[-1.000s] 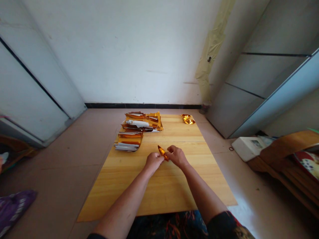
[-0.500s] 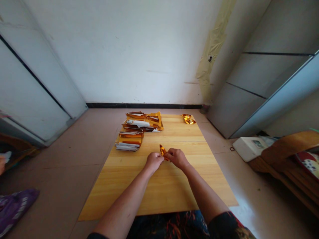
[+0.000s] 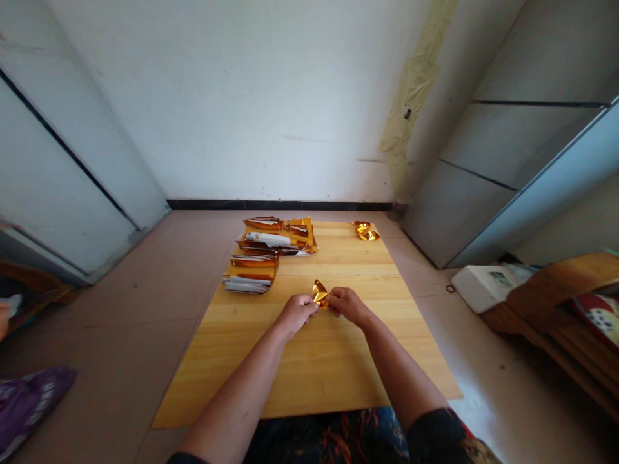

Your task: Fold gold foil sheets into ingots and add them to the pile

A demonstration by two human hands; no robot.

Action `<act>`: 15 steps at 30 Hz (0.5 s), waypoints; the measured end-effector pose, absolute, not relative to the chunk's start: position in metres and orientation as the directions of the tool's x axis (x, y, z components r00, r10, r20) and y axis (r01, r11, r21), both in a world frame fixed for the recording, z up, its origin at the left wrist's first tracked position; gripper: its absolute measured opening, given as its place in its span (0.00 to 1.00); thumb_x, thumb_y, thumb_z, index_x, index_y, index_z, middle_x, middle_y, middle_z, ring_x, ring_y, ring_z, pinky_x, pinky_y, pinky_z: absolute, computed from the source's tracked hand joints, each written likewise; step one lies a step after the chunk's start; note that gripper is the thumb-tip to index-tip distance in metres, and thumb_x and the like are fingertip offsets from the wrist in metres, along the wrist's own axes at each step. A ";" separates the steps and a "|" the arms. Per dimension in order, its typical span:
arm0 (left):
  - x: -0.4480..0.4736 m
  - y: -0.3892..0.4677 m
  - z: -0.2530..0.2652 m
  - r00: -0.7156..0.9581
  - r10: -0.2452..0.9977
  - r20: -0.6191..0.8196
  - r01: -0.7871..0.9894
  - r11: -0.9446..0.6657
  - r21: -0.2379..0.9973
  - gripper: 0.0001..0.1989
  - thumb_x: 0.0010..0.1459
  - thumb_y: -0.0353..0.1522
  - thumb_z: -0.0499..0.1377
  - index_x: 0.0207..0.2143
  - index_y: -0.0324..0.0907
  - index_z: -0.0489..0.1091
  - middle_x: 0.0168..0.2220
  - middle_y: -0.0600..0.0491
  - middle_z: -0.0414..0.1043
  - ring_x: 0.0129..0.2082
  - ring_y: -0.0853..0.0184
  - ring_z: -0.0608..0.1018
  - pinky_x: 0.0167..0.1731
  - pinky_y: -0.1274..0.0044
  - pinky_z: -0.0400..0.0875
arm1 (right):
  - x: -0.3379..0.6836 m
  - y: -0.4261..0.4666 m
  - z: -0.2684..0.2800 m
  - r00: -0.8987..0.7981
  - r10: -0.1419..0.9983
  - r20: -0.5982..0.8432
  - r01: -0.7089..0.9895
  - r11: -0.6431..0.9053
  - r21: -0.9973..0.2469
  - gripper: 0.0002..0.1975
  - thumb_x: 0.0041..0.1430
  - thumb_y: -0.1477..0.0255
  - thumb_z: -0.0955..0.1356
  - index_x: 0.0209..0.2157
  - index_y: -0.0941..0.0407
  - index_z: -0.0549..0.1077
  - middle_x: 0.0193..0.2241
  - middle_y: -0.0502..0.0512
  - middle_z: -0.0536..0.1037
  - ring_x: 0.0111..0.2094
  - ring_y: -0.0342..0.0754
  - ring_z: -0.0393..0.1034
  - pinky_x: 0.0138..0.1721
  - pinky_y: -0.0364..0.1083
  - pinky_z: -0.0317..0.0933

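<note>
Between my hands, a little above the wooden table, is a folded gold foil paper ingot with a pointed top. My left hand pinches its lower left edge between thumb and fingers. On the other side, my right hand grips its right edge with curled fingers. The lower part of the foil is partly hidden by the fingertips. Finished-looking gold paper ingots lie together at the far right corner. Stacks of gold foil paper sheets with white edges lie at the far left.
Behind the table stands a white wall with a dark skirting. A grey refrigerator is at the right, near a white foam box and wooden furniture. A purple bag lies on the floor at left, below part of another person's hand.
The foil piece between my hands has opened wider and turned, showing more of its bright face. Both hands stay at nearly the same place; the right fingers have shifted slightly.
</note>
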State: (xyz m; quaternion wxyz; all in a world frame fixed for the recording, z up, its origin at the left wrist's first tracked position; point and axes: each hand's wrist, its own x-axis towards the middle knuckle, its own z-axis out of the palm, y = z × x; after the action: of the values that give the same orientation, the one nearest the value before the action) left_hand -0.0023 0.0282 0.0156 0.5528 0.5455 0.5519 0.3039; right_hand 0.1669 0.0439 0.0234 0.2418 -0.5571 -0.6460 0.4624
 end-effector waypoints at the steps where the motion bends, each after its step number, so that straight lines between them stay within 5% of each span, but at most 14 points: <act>1: -0.002 0.029 0.015 0.206 0.939 -0.276 0.266 0.218 0.939 0.12 0.43 0.40 0.56 0.19 0.40 0.62 0.15 0.59 0.61 0.15 0.76 0.62 0.17 0.81 0.52 | 0.167 0.044 0.022 -0.259 0.946 -0.197 0.495 -0.045 -0.868 0.10 0.55 0.72 0.62 0.21 0.58 0.67 0.14 0.44 0.67 0.16 0.37 0.59 0.20 0.36 0.51; 15: -0.003 0.032 0.019 0.102 0.939 -0.329 0.388 0.267 0.882 0.15 0.47 0.42 0.55 0.18 0.41 0.61 0.15 0.59 0.62 0.13 0.74 0.63 0.16 0.80 0.52 | 0.166 0.043 0.025 -0.236 0.955 -0.180 0.614 0.003 -0.789 0.09 0.51 0.73 0.63 0.20 0.58 0.69 0.12 0.44 0.66 0.15 0.37 0.60 0.20 0.36 0.51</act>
State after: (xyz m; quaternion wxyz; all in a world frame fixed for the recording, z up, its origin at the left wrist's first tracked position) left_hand -0.0034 0.0321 0.0187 0.5078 0.5413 0.6128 0.2713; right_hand 0.1658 0.0430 0.0254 0.2120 -0.5805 -0.6756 0.4021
